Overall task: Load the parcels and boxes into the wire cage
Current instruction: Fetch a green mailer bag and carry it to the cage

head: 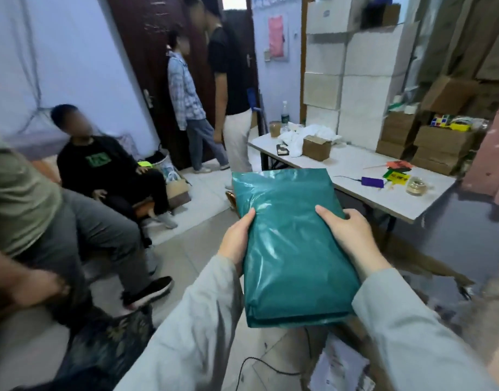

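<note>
I am holding the green parcel [290, 244] in front of me, left of the white table [355, 176], my left hand [237, 238] and right hand [350, 235] gripping its sides, fingers curled round. I am seeing no wire cage here, so loading seems unfinished.

No legible text: green print on seated person's black shirt [98, 160], yellow tag [399, 179] on white table [355, 165], pink wall poster [276, 36] all too blurry to read.
</note>
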